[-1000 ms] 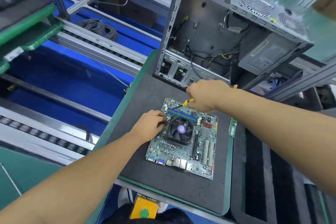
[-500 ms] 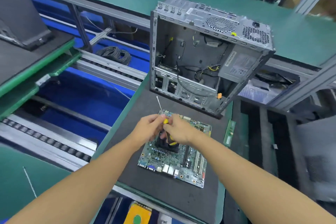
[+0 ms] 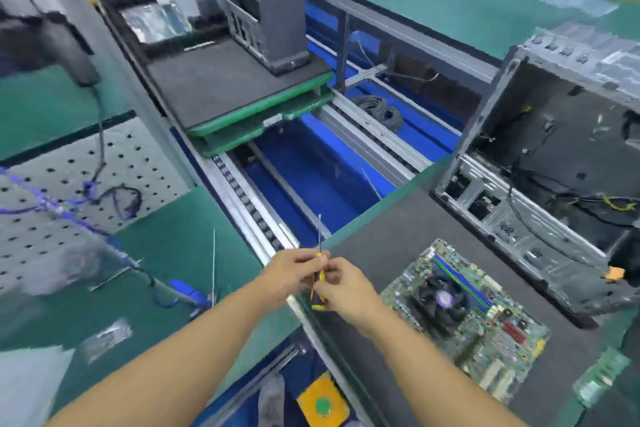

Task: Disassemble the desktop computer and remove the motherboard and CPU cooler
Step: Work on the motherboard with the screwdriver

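Note:
The green motherboard (image 3: 491, 347) lies flat on the dark mat (image 3: 374, 253), with the black CPU cooler fan (image 3: 443, 300) mounted on it. Behind it at the right stands the open grey computer case (image 3: 540, 163), loose cables inside. Left of the board, over the mat's edge, both hands meet on a yellow-handled screwdriver (image 3: 318, 288), its thin shaft pointing up. My left hand (image 3: 292, 274) pinches it near the top of the handle. My right hand (image 3: 346, 288) grips the handle lower down.
A blue conveyor channel (image 3: 311, 166) with rails runs behind the mat. Another case (image 3: 263, 3) stands on a pallet farther back. At left, a perforated white plate (image 3: 69, 191) with blue cables lies on the green bench. A green memory stick (image 3: 602, 374) lies right of the board.
The view swung left. Both hands lifted off the motherboard and moved left with the screwdriver, now held upright between them beside the board.

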Demonstrator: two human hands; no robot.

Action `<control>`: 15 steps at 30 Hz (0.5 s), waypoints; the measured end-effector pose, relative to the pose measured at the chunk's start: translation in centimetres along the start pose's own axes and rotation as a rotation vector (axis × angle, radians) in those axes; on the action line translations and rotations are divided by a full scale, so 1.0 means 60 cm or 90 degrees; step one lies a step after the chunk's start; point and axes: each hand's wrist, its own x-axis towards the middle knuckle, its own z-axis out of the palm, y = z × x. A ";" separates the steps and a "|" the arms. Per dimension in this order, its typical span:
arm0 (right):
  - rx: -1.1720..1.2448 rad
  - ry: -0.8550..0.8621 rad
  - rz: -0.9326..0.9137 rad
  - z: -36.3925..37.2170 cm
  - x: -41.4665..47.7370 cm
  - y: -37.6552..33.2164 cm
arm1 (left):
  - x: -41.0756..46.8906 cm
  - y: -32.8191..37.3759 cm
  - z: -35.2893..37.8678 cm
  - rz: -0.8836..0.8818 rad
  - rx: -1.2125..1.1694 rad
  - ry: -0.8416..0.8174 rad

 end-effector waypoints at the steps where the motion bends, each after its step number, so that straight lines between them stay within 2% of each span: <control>1: 0.010 -0.029 0.012 0.030 0.015 -0.002 | -0.009 -0.011 -0.031 0.002 0.013 0.030; 4: -0.013 -0.086 0.054 0.120 0.056 -0.004 | -0.031 -0.052 -0.108 -0.016 0.083 0.137; 7: -0.119 -0.118 0.113 0.212 0.100 0.016 | -0.043 -0.097 -0.170 -0.081 0.200 0.245; 12: -0.332 -0.040 0.134 0.317 0.142 0.066 | -0.054 -0.150 -0.221 -0.206 0.414 0.247; 15: -0.390 -0.047 0.123 0.345 0.144 0.089 | -0.047 -0.161 -0.235 -0.214 0.476 0.218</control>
